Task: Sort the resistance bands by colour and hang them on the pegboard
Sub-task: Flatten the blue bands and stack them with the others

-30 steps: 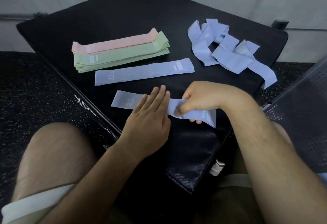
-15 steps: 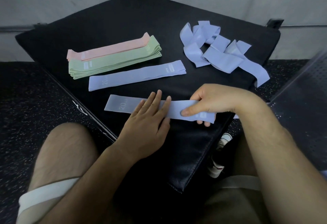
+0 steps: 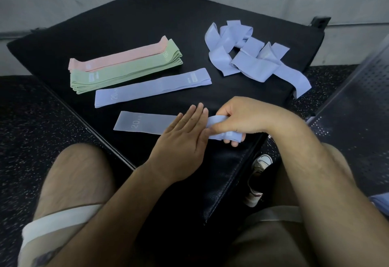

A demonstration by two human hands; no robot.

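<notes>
The left hand covers the middle of the nearest purple band; whatever is printed after its "20" is too small to read.

Two hands, side by side.
Left hand lies flat, fingers straight, on the lilac band; right hand curls its fingers round the band's end.

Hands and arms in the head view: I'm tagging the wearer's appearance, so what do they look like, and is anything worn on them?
The left hand and right hand are bare, with no gloves, and no watch or strap shows at either wrist. Both forearms are bare too, with no sleeve in view. The right forearm shows visible hair.
</notes>
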